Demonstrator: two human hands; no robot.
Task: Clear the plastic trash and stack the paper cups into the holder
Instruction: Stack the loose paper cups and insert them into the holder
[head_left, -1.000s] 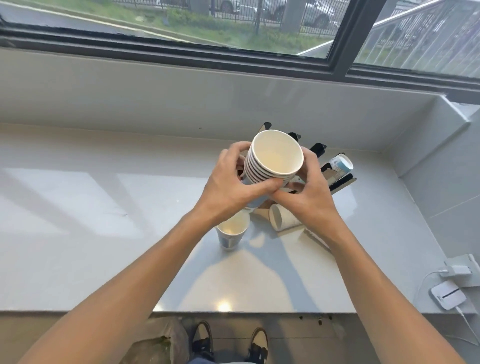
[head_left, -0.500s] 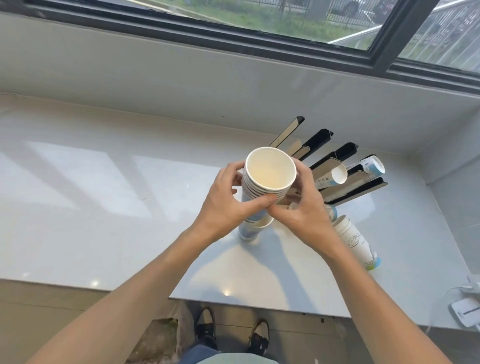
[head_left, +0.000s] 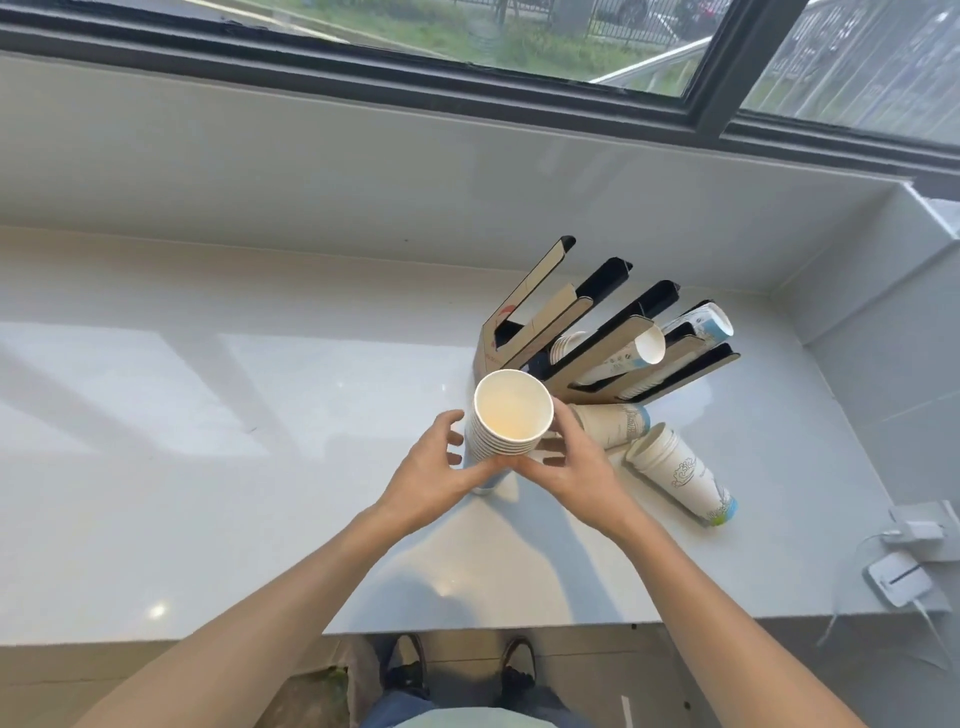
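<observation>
A tall stack of white paper cups (head_left: 511, 421) stands upright on the white counter (head_left: 208, 467), just in front of the cardboard-and-black cup holder (head_left: 545, 317). My right hand (head_left: 576, 465) wraps the stack's right side, fingers and thumb on it. On the left, my left hand (head_left: 434, 475) has its fingers spread slightly off the cups, only the thumb near the stack's front. The holder's slanted slots hold several cups (head_left: 649, 345). One loose cup (head_left: 613, 423) and a short nested stack (head_left: 685, 478) lie on their sides to the right.
A wall with a window ledge (head_left: 467, 171) rises behind the counter. At the right edge sit a white charger (head_left: 917, 527) and a small white device (head_left: 898, 577) with cables. The counter's front edge (head_left: 467, 631) runs above my shoes.
The stack came down from the air onto the counter, over the single cup that stood there. My left fingers have loosened from it.
</observation>
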